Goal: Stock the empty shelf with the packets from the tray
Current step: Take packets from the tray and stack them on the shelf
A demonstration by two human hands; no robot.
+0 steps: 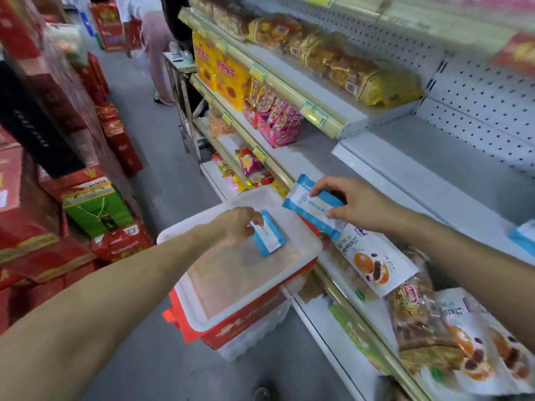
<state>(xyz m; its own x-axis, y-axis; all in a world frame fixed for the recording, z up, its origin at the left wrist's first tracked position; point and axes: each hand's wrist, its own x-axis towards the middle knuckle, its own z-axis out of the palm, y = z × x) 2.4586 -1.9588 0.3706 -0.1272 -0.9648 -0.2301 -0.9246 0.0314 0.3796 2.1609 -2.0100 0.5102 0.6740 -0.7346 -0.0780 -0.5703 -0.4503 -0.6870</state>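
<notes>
Bright, even light falls from overhead, casting only a soft grey shade under the shelf board (pixel 341 117) up beyond the tray (pixel 309 250). The pegboard (pixel 492 120) high to the right of the tray washes out pale. Blur smears the red boxes (pixel 34 134) left of the tray and the bread bags (pixel 333 59) far above it. Over the tray, the small packet (pixel 267 240) in my left hand (pixel 234 225) and the larger packet (pixel 314 208) in my right hand (pixel 362 204) look soft, their print unreadable. Wide-angle bending curves the shelf edges and stretches my forearms below the tray.

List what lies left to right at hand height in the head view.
Green gift box, left hand, small blue packet, larger blue packet, right hand, shelved blue packet.
</notes>
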